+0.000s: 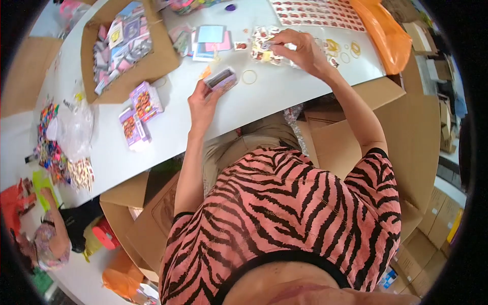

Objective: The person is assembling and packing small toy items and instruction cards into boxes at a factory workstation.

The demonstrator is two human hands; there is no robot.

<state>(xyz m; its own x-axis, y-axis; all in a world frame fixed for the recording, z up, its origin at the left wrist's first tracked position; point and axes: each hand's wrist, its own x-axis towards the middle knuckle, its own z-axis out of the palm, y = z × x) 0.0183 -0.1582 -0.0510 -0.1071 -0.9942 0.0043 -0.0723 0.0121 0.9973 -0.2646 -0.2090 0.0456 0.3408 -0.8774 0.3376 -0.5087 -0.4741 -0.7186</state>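
My left hand [203, 104] is closed around a small purple printed box [222, 80]. The box is tilted, and its upward end looks dark inside; I cannot make out its contents. Over a clear plastic bag of small printed picture pieces [264, 50], the thumb and fingers of my right hand [299, 50] come together in a pinch. Whatever lies between those fingertips is too small to name. One loose picture piece [240, 46] rests beside the bag. A thin rubber band [249, 77] lies on the white table [254, 101] between my hands.
A cardboard box [170, 53] of small packets stands at the left, with purple boxes [146, 100] near it. Blue and pink cards [210, 34] lie at the back. Sticker sheets [317, 14] and an orange bag [389, 43] are at the right. Another person [53, 241] sits lower left.
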